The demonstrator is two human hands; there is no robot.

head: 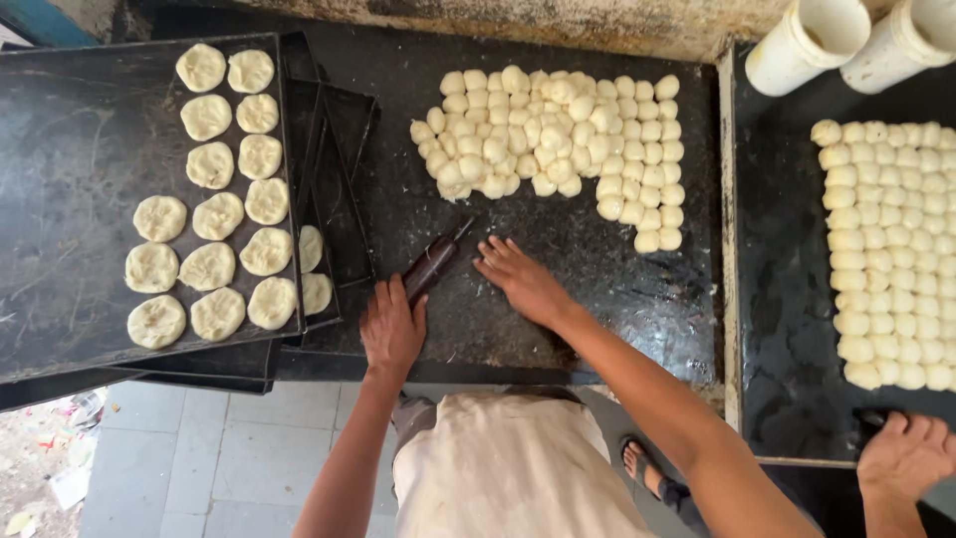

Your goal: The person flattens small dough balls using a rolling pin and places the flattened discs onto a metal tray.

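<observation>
I see my left hand [391, 329] wrapped around the near end of a dark brown rolling pin [431, 264], the grip closed on it, and the pin lies slanting across the dark counter [597, 289], its thin far tip pointing up and to the right. My right hand [520, 280] lies just beside the pin's far end, palm down on the counter, fingers spread and flat, its grip open and holding nothing that I can make out; whether anything sits under the palm I cannot tell.

Beyond both hands, further back on the counter, sits a large cluster of small pale dough balls [563, 134], packed touching one another, with a column running down its right side toward my right hand. They are apart from my fingers.

To my left a dark baking tray [60, 199] rests on top of a stack of other trays [344, 179]. It carries flattened dough rounds [214, 189] in rows along its right portion; two more rounds [314, 269] peek out on a tray beneath.

To my right, a second tray [787, 329] holds a dense block of dough balls [896, 249]. Another person's hand [904, 453] rests on its near edge. Two white cylindrical containers [856, 40] lie at the top right corner. Below me I see a pale apron [508, 468], a sandalled foot [647, 468] and a grey tiled floor [199, 458].
</observation>
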